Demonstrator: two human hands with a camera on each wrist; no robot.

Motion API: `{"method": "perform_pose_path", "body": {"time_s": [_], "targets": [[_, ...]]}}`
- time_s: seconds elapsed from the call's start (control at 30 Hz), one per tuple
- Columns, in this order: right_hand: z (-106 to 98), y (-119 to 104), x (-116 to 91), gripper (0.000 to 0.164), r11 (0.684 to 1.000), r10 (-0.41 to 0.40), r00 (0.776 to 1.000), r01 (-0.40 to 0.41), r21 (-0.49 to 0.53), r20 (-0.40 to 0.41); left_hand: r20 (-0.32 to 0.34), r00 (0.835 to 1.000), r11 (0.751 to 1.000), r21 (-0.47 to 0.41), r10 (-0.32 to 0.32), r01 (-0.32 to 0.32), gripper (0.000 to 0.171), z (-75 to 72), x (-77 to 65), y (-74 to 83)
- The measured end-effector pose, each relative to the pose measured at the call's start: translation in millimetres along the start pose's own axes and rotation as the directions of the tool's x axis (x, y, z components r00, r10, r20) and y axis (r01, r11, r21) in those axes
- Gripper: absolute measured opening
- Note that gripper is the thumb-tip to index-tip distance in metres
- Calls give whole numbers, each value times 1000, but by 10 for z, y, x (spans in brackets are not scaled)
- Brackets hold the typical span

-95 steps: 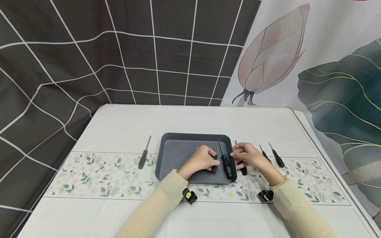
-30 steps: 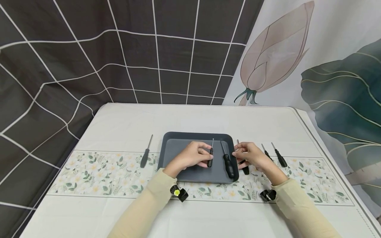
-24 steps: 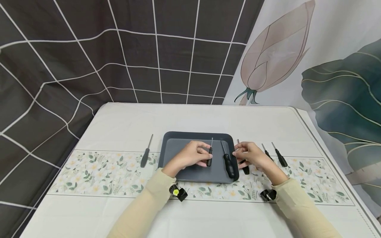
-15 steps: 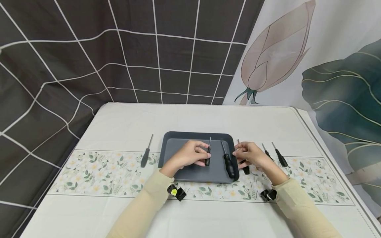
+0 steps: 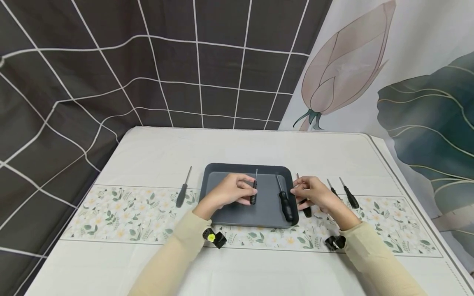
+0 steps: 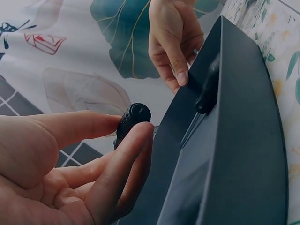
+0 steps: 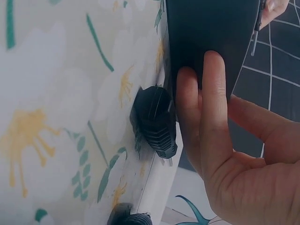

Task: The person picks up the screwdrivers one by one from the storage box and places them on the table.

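Observation:
My left hand pinches a small black screwdriver by its ridged handle, shaft pointing up and away, above the grey tray. In the left wrist view the handle's end shows between thumb and fingers. A larger black screwdriver lies in the tray's right part. My right hand grips the tray's right rim, with fingers along the outer wall in the right wrist view. Just right of the tray lies another black screwdriver, partly hidden by that hand; its ridged handle shows close in the right wrist view.
Two more screwdrivers lie farther right, one with a black handle, the other partly behind the right hand. A grey-handled screwdriver lies left of the tray. A white cloth with a floral band covers the table.
My left hand has lifted the small screwdriver from beside the larger one and moved it left over the tray. The right hand stays at the tray's rim.

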State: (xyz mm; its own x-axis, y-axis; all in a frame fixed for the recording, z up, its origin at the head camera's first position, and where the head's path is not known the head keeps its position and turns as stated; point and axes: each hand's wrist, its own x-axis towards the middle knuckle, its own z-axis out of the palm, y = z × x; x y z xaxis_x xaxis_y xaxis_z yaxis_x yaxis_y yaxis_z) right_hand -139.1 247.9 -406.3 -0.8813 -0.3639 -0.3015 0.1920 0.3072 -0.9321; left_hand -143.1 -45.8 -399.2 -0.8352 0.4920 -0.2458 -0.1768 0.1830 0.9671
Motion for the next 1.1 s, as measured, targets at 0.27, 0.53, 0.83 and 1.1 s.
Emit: {"method": "perform_pose_path", "body": {"time_s": [0.27, 0.53, 0.83, 1.1], "targets": [[-5, 13, 1, 39, 1000, -5, 1000, 5, 7, 5, -10, 1000, 999, 35, 5, -5, 46, -79, -44, 21], [-24, 29, 1, 36, 999, 6, 1000, -7, 31, 28, -17, 1000, 999, 52, 6, -5, 46, -149, -78, 8], [-27, 24, -7, 31, 999, 20, 999, -21, 31, 42, -15, 999, 998, 43, 39, -38, 45, -196, -123, 12], [-22, 22, 6, 32, 999, 36, 998, -37, 21, 43, -15, 999, 999, 32, 37, -37, 45, -212, -94, -1]]}}
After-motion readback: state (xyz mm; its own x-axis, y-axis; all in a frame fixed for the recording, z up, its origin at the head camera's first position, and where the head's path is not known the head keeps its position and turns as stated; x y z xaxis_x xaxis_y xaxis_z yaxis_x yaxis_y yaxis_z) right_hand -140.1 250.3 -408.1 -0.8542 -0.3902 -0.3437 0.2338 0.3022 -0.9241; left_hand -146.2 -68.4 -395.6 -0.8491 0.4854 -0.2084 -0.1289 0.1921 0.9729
